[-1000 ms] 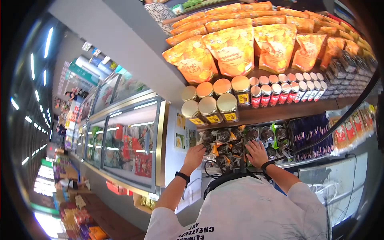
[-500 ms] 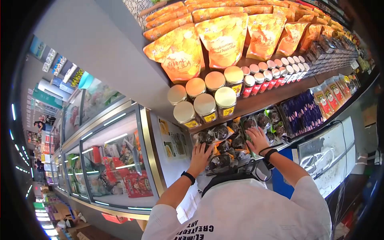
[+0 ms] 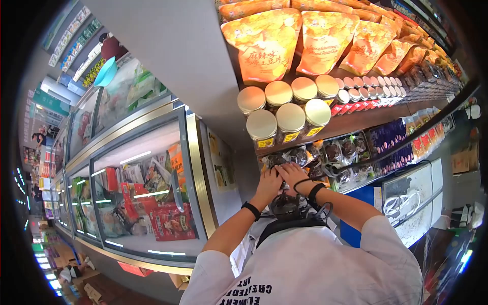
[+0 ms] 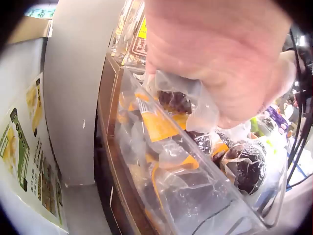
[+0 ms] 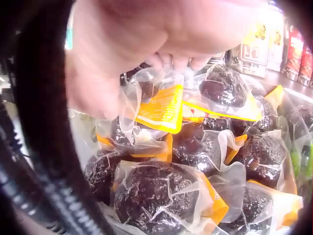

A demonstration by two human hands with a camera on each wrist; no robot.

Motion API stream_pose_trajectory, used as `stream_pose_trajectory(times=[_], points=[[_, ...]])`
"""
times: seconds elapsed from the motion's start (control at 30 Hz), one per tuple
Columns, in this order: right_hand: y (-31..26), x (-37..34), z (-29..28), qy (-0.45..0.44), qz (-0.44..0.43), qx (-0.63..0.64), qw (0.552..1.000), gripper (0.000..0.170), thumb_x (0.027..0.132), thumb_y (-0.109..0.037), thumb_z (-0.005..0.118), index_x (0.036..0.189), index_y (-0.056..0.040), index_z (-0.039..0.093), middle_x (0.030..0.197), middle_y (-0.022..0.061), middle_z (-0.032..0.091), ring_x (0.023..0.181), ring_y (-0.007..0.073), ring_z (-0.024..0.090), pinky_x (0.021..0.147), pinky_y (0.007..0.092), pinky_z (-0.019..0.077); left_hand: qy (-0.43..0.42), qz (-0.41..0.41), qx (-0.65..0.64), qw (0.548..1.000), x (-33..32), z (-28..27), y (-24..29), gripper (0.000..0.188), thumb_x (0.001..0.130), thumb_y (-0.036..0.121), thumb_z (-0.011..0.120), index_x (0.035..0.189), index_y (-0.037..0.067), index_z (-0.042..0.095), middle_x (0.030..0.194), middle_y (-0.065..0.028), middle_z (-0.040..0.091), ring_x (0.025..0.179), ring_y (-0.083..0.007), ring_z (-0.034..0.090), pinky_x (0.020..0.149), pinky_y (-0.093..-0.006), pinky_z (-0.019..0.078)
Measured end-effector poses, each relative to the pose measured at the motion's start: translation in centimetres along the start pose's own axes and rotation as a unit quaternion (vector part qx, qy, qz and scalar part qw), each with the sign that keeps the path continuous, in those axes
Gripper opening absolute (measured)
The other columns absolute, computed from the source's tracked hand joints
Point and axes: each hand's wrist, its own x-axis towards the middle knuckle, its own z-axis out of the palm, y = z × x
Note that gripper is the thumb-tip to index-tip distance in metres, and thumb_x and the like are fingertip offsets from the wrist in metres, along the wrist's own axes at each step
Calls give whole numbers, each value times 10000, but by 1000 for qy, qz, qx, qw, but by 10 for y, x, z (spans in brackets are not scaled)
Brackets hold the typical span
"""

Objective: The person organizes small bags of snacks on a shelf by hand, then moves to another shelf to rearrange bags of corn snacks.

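Vacuum-sealed packets of dark round food with orange labels fill a clear plastic bin. Both hands are close together over this bin in the head view. My right hand grips a packet with an orange label, its thumb on one side and fingertips curled at the far side. My left hand lies beside it, its palm over a clear packet; I cannot tell whether its hidden fingers hold that packet.
Behind the bin, a wooden shelf bears gold-lidded jars, smaller red-labelled jars and orange chip bags. Purple packets stand to the right. A glass-fronted freezer is at left. A black cable crosses at right.
My right hand has moved left from the neighbouring packets, and my left hand has shifted inward, so they now meet over the same bin. The head view has also turned.
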Motion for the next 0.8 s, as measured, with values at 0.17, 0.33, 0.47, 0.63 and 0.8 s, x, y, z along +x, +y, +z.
stream_pose_trajectory(times=[0.17, 0.33, 0.47, 0.63, 0.8], points=[[-6, 2, 5, 31, 8, -20, 999, 939, 555, -241, 777, 1377, -114, 341, 1208, 162, 507, 1180, 324, 454, 1064, 469, 277, 44, -29, -62, 997, -10, 12, -1, 774, 610, 271, 786, 1265, 40, 443, 1182, -191, 478, 1104, -347, 461, 953, -449, 378], [-10, 3, 1, 34, -11, -40, 999, 845, 595, -165, 702, 1366, -107, 362, 1164, 162, 511, 1135, 322, 472, 1027, 490, 289, 25, -3, -78, 997, -22, -9, -7, 802, 655, 268, 763, 1323, 43, 381, 1249, -208, 447, 1199, -368, 406, 1052, -466, 288], [0, 4, 5, 31, -25, -54, 998, 846, 604, -158, 693, 1370, -61, 346, 1192, 172, 502, 1146, 332, 464, 1037, 480, 288, 17, 9, -63, 998, -25, -12, -10, 945, 653, 336, 757, 1385, -4, 268, 1318, -224, 401, 1271, -355, 354, 1097, -468, 208], [18, -1, 7, 37, -41, -5, 998, 852, 585, -127, 679, 1352, 25, 339, 1236, 181, 499, 1157, 327, 478, 1060, 448, 299, 20, -31, -92, 995, -36, -18, -13, 931, 652, 323, 761, 1374, -18, 283, 1333, -194, 410, 1279, -314, 363, 1095, -494, 197], [18, -2, 10, 44, -45, 4, 998, 849, 588, -139, 685, 1348, 23, 343, 1229, 193, 497, 1151, 342, 483, 1064, 446, 305, -5, -25, -31, 999, -30, -20, -8, 989, 596, 338, 799, 1357, -42, 295, 1305, -194, 428, 1253, -328, 377, 1084, -488, 212]])
